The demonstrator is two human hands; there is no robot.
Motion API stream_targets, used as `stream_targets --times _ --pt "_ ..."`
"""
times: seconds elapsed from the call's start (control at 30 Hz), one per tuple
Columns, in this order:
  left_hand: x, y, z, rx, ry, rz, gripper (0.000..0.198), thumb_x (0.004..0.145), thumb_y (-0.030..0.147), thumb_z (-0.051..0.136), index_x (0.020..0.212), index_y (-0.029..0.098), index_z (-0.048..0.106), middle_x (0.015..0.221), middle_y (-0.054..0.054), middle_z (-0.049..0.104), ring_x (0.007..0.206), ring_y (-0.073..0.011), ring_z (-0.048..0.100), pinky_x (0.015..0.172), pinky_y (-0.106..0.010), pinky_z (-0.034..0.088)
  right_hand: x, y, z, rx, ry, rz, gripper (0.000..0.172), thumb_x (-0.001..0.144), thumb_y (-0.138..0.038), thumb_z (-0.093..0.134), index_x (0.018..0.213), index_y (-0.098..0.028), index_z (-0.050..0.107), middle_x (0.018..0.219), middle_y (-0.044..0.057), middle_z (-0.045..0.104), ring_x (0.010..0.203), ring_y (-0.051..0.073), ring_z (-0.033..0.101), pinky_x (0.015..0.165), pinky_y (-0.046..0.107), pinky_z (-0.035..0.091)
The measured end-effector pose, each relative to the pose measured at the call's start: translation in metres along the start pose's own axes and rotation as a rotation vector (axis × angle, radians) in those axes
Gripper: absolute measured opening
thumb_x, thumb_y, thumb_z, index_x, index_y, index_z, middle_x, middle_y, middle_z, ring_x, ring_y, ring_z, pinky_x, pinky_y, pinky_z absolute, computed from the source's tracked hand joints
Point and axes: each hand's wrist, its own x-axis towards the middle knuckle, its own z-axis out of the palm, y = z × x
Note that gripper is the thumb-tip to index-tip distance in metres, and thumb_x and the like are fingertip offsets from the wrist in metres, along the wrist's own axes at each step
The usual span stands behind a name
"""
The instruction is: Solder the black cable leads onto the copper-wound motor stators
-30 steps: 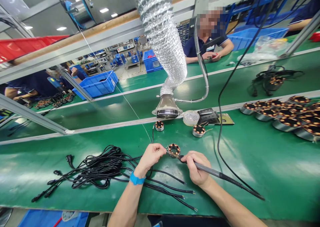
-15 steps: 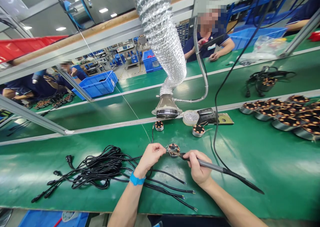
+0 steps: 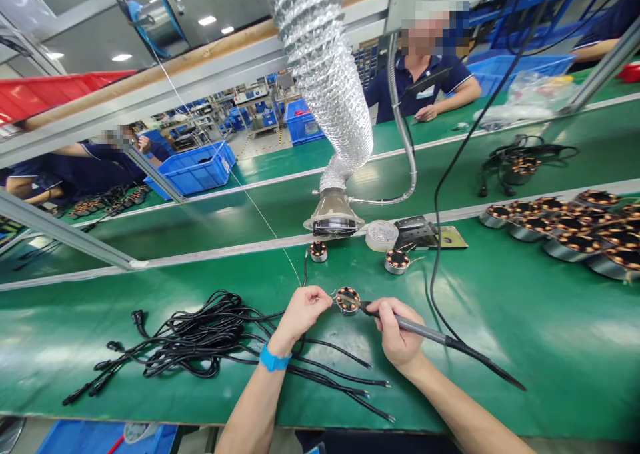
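Note:
A small round motor stator (image 3: pixel 347 300) with copper windings lies on the green bench between my hands. My left hand (image 3: pixel 300 314), with a blue wristband, is closed in a pinch on a thin solder wire (image 3: pixel 270 227) that runs up to a spool overhead. My right hand (image 3: pixel 397 334) grips a soldering iron (image 3: pixel 425 334) like a pen, and its tip rests on the stator's top. The iron's black cord (image 3: pixel 493 367) trails off to the right.
A bundle of black cables (image 3: pixel 200 337) lies at the left. A silver fume duct (image 3: pixel 330 107) ends in a hood behind the stator, beside two more stators (image 3: pixel 397 261), a sponge cup (image 3: pixel 381 235) and an iron stand (image 3: pixel 417 233). Several stators (image 3: pixel 560 224) sit at the right. People work across the line.
The iron's tip shifted slightly over the stator and the handle rose a little. My left hand stayed put. The person opposite moved their arms.

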Motion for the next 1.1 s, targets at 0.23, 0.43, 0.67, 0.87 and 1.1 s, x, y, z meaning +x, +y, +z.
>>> stream_targets --times 0.23,0.43,0.67,0.87,1.1 --pt "-0.001 0.0 0.001 -0.009 0.004 -0.009 0.03 0.073 0.045 0.072 0.074 0.015 0.066 0.051 0.009 0.038 0.044 -0.0053 0.027 0.046 -0.022 0.018 0.012 -0.013 0.002 -0.031 -0.038 -0.127 0.024 0.097 -0.018 0.055 0.082 -0.022 0.074 0.053 -0.004 0.064 0.045 0.015 0.064 0.053 0.028 0.055" --pt "-0.001 0.003 0.002 -0.023 -0.011 -0.028 0.031 0.073 0.045 0.072 0.074 0.015 0.065 0.051 0.009 0.039 0.043 -0.0048 0.027 0.045 -0.022 0.017 0.012 -0.013 0.001 -0.053 -0.044 -0.179 0.024 0.097 -0.013 0.053 0.085 -0.021 0.072 0.062 -0.001 0.071 0.05 0.015 0.067 0.055 0.028 0.057" --pt "-0.003 0.005 -0.002 -0.087 -0.049 -0.03 0.039 0.073 0.053 0.076 0.075 0.017 0.061 0.05 0.009 0.041 0.041 -0.0052 0.031 0.042 -0.022 0.021 0.011 0.002 0.012 -0.196 -0.17 -0.227 0.022 0.095 -0.018 0.061 0.114 -0.024 0.071 0.093 0.006 0.076 0.08 0.022 0.074 0.072 0.037 0.063" --pt "0.0 0.002 -0.01 -0.137 -0.097 -0.009 0.044 0.066 0.052 0.084 0.08 0.017 0.062 0.058 0.009 0.047 0.044 -0.0047 0.034 0.045 -0.022 0.023 0.003 0.023 0.02 -0.26 -0.408 -0.18 0.057 0.091 -0.02 0.067 0.146 -0.03 0.054 0.128 0.013 0.066 0.101 0.029 0.075 0.085 0.046 0.068" --pt "0.007 -0.006 0.004 -0.053 -0.027 0.05 0.043 0.067 0.054 0.082 0.075 0.014 0.069 0.063 0.003 0.054 0.054 -0.0072 0.034 0.05 -0.023 0.021 0.002 0.029 0.019 -0.183 -0.474 -0.133 0.055 0.095 -0.016 0.062 0.146 -0.031 0.052 0.13 0.012 0.064 0.093 0.025 0.078 0.085 0.041 0.068"
